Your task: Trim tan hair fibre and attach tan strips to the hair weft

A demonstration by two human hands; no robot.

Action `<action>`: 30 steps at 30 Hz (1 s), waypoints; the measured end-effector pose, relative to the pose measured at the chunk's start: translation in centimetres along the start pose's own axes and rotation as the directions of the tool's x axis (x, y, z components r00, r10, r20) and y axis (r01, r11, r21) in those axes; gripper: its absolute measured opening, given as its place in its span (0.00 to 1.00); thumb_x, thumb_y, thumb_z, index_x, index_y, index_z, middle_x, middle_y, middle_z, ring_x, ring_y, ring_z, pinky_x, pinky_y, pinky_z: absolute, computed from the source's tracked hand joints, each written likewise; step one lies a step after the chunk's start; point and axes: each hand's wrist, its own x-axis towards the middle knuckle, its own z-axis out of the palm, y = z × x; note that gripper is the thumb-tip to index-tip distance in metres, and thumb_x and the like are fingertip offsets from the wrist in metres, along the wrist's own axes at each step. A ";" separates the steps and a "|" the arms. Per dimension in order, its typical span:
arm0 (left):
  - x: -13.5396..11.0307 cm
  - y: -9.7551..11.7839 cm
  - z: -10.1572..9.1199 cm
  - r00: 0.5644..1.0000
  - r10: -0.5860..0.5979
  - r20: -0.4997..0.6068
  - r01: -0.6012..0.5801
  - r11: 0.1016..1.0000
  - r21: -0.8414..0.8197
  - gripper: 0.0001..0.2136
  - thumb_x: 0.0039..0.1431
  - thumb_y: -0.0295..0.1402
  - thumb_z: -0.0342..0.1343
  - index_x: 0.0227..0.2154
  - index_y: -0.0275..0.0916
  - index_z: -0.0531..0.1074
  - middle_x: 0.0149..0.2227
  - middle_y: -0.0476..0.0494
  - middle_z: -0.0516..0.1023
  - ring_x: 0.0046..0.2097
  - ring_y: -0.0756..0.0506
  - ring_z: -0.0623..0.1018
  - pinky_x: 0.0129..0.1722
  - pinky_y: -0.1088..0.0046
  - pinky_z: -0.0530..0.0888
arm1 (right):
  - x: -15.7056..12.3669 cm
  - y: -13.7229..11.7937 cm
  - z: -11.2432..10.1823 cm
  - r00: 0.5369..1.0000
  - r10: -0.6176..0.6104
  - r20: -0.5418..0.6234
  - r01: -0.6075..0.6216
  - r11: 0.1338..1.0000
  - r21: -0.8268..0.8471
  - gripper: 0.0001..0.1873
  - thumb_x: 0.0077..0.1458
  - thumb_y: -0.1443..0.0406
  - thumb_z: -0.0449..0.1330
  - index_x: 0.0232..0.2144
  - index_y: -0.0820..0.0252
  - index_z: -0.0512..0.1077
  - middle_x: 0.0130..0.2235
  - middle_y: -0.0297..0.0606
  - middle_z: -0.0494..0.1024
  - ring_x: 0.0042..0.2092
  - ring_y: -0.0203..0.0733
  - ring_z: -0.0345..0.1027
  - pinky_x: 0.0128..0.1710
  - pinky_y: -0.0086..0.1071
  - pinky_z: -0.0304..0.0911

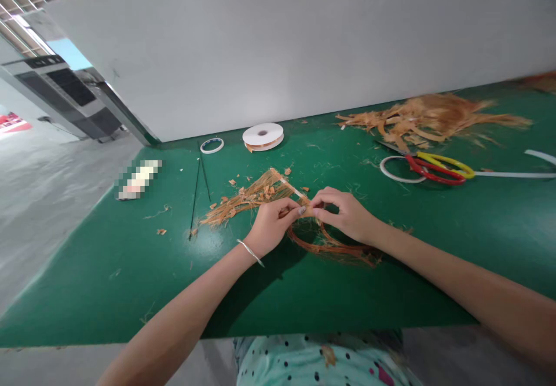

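Note:
Both my hands meet over the middle of the green table, fingertips close together. My left hand [274, 222] pinches one side of a strip of tan fibre [307, 209], and my right hand [343, 212] pinches the other side. From under the hands a looped bundle of brown fibre [321, 247] curves toward me and to the right. Just beyond my left hand a fan of straw-coloured fibre [243, 201] lies flat, with a pale strip [292, 186] along its far edge. Exactly how the held strip joins the loop is hidden by my fingers.
Behind my hands stand a white ribbon spool [263, 137] and a tape roll [212, 146]. Thin dark rods [196, 195] lie to the left. On the right are red-and-yellow-handled scissors [438, 169], a white ring [391, 175] and a fibre pile [434, 117]. A white wall [304, 44] rises behind.

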 end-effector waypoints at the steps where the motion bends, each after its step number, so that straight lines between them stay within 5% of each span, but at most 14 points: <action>1: 0.0 0.0 0.0 1.000 -0.002 0.003 0.002 1.000 0.004 0.14 0.56 0.43 0.54 0.26 0.36 0.71 0.17 0.55 0.59 0.20 0.55 0.57 0.21 0.78 0.53 | 0.0 0.0 0.1 1.000 -0.001 -0.002 0.001 1.000 -0.006 0.09 0.54 0.62 0.53 0.26 0.58 0.70 0.29 0.37 0.71 0.36 0.41 0.62 0.37 0.34 0.57; 9: 0.0 0.0 0.3 1.000 0.008 0.000 -0.008 0.999 0.033 0.14 0.57 0.43 0.53 0.26 0.36 0.72 0.17 0.55 0.59 0.20 0.55 0.57 0.21 0.78 0.54 | 0.1 0.4 -0.2 0.997 -0.049 -0.061 0.045 0.997 -0.069 0.08 0.51 0.67 0.55 0.21 0.58 0.68 0.26 0.35 0.71 0.33 0.39 0.62 0.35 0.33 0.57; 21: -0.1 0.0 0.0 0.999 -0.010 -0.038 0.012 0.999 0.043 0.13 0.57 0.40 0.53 0.25 0.35 0.71 0.16 0.56 0.58 0.20 0.55 0.55 0.20 0.78 0.52 | 0.1 1.0 -0.9 0.991 0.040 -0.129 -0.039 0.999 0.011 0.08 0.50 0.66 0.54 0.21 0.59 0.67 0.26 0.34 0.69 0.30 0.36 0.61 0.33 0.31 0.56; 26: -0.1 0.0 0.1 1.000 -0.015 -0.023 0.015 1.000 0.016 0.13 0.57 0.40 0.54 0.26 0.35 0.71 0.16 0.56 0.58 0.20 0.55 0.55 0.20 0.78 0.53 | 0.1 0.7 -0.6 0.997 0.071 0.016 -0.072 0.995 0.069 0.11 0.55 0.59 0.52 0.32 0.58 0.71 0.31 0.37 0.71 0.33 0.38 0.63 0.33 0.32 0.57; 30: -0.1 0.0 0.1 1.000 -0.005 -0.017 0.006 1.000 0.030 0.13 0.57 0.40 0.53 0.26 0.36 0.71 0.16 0.56 0.57 0.20 0.55 0.55 0.20 0.78 0.53 | 0.2 0.4 -0.2 0.995 0.041 0.091 -0.039 0.999 -0.021 0.15 0.56 0.56 0.52 0.26 0.59 0.71 0.29 0.37 0.70 0.35 0.40 0.63 0.35 0.33 0.57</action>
